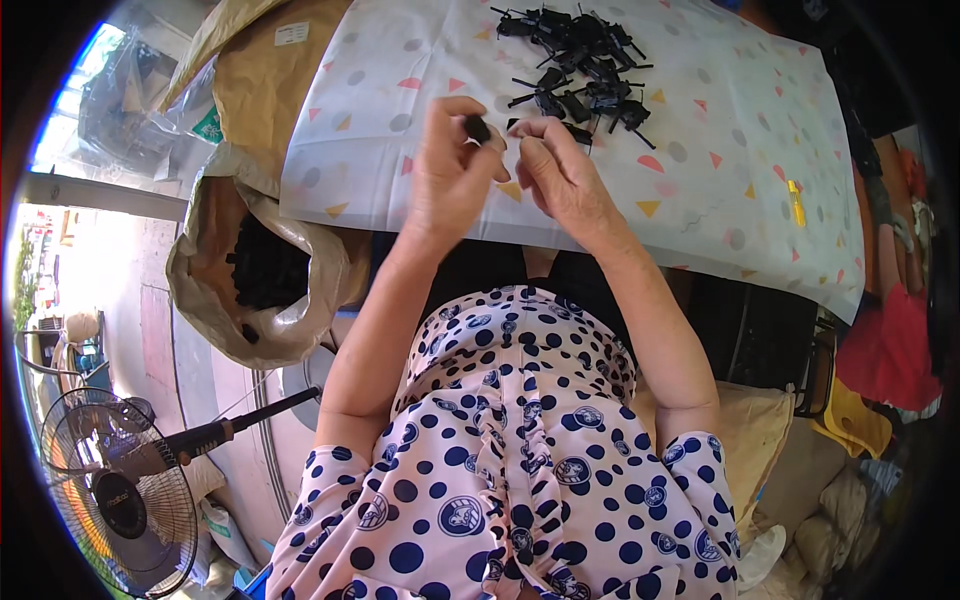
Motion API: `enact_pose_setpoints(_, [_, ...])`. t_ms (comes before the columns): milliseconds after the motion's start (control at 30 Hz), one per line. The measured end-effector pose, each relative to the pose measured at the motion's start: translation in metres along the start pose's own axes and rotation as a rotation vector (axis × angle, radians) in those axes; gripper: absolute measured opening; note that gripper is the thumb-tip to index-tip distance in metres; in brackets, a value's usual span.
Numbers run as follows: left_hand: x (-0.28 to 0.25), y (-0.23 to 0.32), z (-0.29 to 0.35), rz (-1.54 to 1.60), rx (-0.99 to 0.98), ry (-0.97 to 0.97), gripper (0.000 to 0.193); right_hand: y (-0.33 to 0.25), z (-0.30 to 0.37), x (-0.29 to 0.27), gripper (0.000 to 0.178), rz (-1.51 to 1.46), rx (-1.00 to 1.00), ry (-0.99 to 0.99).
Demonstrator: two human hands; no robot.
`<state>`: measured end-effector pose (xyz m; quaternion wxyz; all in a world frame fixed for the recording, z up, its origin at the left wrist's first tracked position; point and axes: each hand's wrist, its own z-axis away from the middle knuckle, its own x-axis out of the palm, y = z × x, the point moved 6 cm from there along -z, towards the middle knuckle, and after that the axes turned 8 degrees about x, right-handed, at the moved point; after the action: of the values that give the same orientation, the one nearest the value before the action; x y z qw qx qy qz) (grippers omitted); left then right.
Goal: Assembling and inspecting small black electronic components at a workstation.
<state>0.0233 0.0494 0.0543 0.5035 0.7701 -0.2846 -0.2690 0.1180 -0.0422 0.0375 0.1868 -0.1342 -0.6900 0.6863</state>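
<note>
We see the left grip (pixel 450 165) clamped on a small black piece (pixel 477 128), which sits between thumb and fingertips above the counter (pixel 715 225); just beside it, the right grip (pixel 560 170) has its thumb and forefinger close together, though we cannot tell whether anything is pinched there; beyond both, we find a heap of black parts (pixel 580 60), thin rods jutting out, on the counter's white cover patterned with coloured shapes; to the right on that cover lies a small yellow object (pixel 796 203); left of the counter, we see an open pale sack (pixel 190 295) with black pieces (pixel 268 262) inside, and a brown sack (pixel 262 115) above it; at the lower left stands a fan (pixel 122 505); far right hangs red cloth (pixel 890 350).
</note>
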Motion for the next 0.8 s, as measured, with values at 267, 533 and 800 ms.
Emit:
enact_pose_setpoints(267, [-0.007,-0.016,0.013,0.831,-0.363,0.043,0.028,-0.001,-0.003,0.001,0.020,-0.092,0.016,-0.055])
enact_pose_setpoints(533, [0.001,-0.016,0.024,0.832,-0.344,-0.233,0.038,0.007,-0.012,0.005,0.029,-0.210,0.209,-0.204])
enact_pose_setpoints(800, [0.002,-0.003,0.025,0.389,-0.173,-0.231,0.032,0.012,-0.011,0.001,0.022,-0.015,0.207,-0.132])
